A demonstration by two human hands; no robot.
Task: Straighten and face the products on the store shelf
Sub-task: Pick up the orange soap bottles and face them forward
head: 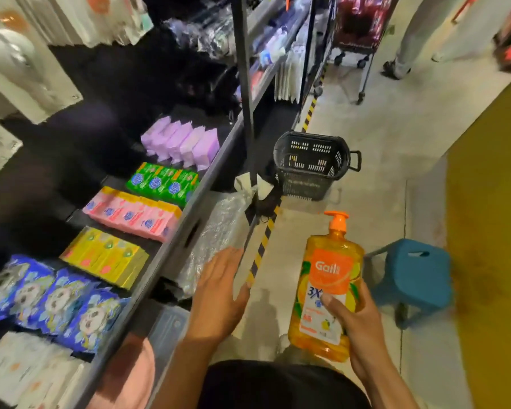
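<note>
Full bottle (331, 261) judged heavy, rigid and slick: fingers of right hand (359, 329) grip its lower body, left hand (219, 293) open, free to support base.

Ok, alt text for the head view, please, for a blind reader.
The right hand grips an orange Gail pump bottle over the aisle floor; the left hand hovers open beside the shelf, which holds rows of colourful product packs. A black basket and blue stool stand ahead.

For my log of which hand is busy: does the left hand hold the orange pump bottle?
No, the right hand grips the orange pump bottle, while the left hand is flat and holds nothing.
</note>
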